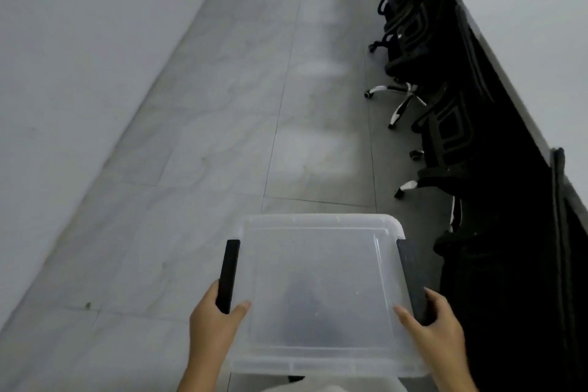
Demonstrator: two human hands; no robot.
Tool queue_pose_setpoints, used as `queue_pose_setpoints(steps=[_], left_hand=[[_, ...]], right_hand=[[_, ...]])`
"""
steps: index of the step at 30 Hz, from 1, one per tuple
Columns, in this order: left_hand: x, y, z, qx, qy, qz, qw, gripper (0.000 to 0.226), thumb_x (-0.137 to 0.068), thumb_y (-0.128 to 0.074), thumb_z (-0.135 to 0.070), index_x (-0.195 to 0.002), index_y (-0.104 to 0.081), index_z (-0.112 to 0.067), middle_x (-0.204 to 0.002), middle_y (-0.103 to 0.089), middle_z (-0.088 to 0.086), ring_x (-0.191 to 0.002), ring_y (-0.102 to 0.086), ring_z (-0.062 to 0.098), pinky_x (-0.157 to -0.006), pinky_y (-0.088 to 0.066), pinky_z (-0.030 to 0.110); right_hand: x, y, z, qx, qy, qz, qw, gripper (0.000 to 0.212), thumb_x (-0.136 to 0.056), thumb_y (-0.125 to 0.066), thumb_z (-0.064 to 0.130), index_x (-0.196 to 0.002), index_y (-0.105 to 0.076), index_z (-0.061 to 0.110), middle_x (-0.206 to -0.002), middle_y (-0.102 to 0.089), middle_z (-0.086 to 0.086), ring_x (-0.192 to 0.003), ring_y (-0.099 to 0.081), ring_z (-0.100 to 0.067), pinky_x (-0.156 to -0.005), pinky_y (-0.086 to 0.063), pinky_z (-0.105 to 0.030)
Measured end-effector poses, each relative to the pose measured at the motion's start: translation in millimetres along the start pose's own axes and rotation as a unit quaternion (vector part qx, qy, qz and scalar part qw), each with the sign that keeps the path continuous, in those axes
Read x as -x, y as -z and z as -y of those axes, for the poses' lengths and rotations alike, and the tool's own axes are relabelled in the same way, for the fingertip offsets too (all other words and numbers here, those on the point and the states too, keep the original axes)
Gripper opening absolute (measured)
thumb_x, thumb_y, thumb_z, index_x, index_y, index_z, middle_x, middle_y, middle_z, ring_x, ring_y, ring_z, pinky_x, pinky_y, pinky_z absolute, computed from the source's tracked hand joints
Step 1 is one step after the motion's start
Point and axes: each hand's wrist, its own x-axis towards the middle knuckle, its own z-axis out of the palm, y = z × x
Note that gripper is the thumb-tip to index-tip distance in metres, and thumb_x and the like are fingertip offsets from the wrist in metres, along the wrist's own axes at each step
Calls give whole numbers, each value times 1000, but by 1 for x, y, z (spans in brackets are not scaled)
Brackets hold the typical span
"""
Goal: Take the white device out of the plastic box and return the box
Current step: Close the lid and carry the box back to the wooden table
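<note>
A clear plastic box (318,264) with its lid on and black side latches is carried low in front of me, above the floor. My left hand (213,325) grips the left black latch, thumb resting on the lid. My right hand (432,328) grips the right black latch in the same way. A dark blurred shape shows through the lid; I cannot tell what it is. No white device is visible.
A grey tiled floor (222,137) stretches ahead as an aisle. A pale wall (63,73) runs along the left. Several black office chairs (413,41) on castors line the right, tucked under a long light-topped desk (525,25) with a dark front.
</note>
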Motion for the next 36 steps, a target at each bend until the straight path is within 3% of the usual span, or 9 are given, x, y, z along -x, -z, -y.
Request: queue_pose_setpoints(steps=[7, 11, 17, 23, 29, 31, 33, 34, 36], left_hand=[[-169, 13, -134, -4, -30, -33, 999, 46, -74, -69, -4, -118, -54, -7, -76, -56, -2, -82, -50, 24, -69, -37, 29], [-267, 8, -185, 8, -19, -56, 998, 52, -72, -71, -4, -121, -53, -7, -89, -56, 10, -86, -49, 24, -76, -36, 29], [-446, -7, -277, -8, -44, -29, 999, 51, -72, -71, -6, -120, -53, -5, -95, -60, 14, -88, -53, 27, -76, -37, 30], [-605, -25, -400, -34, -75, 11, 997, 57, -72, -71, -8, -125, -51, -8, -110, -63, 18, -102, -56, 32, -87, -41, 37], [-760, -80, -498, -45, -86, 38, 995, 55, -73, -71, -9, -124, -51, -9, -108, -63, 15, -96, -54, 27, -86, -42, 35], [-811, -103, -531, -49, -74, 36, 995, 56, -73, -71, -9, -125, -51, -8, -112, -62, 18, -102, -55, 31, -91, -42, 38], [-859, -124, -570, -47, -63, 25, 997, 57, -72, -71, -9, -125, -51, -8, -112, -62, 19, -100, -55, 31, -92, -42, 40], [-881, -133, -591, -40, -61, 19, 997, 57, -72, -71, -8, -125, -51, -8, -111, -62, 19, -97, -54, 30, -92, -42, 40], [-926, -149, -637, -32, -66, 14, 997, 56, -72, -71, -9, -124, -51, -8, -109, -63, 19, -93, -53, 28, -90, -42, 39]], right_hand=[[-153, -63, 156, -5, 50, 29, 998, 53, -67, -74, 2, -116, -52, 1, -100, -57, -10, -98, -53, -26, -86, -41, -37], [-232, -108, 224, -23, 55, 26, 998, 55, -67, -74, 1, -117, -52, 3, -96, -55, -6, -92, -51, -22, -83, -39, -32], [-364, -179, 329, -44, 50, -7, 998, 52, -67, -73, -2, -115, -53, -1, -95, -57, -10, -91, -54, -24, -81, -38, -31], [-482, -218, 441, -78, 36, -64, 994, 54, -68, -72, -1, -118, -52, 1, -98, -55, -6, -90, -50, -22, -82, -37, -30], [-628, -258, 528, -100, 16, -97, 990, 54, -68, -72, -3, -118, -53, 0, -98, -56, -8, -88, -51, -24, -82, -38, -31], [-687, -271, 556, -108, 18, -97, 989, 53, -68, -71, -4, -118, -53, -1, -97, -56, -8, -87, -51, -24, -77, -41, -25], [-748, -276, 589, -109, 22, -95, 989, 54, -67, -72, -6, -117, -53, -3, -96, -57, -9, -87, -52, -24, -64, -43, -5], [-778, -277, 610, -109, 26, -94, 989, 54, -66, -72, -7, -117, -54, -4, -95, -57, -9, -87, -52, -24, -62, -42, -2], [-834, -279, 653, -100, 35, -84, 991, 54, -66, -72, -6, -116, -54, -3, -94, -56, -8, -88, -52, -22, -72, -42, -15]])
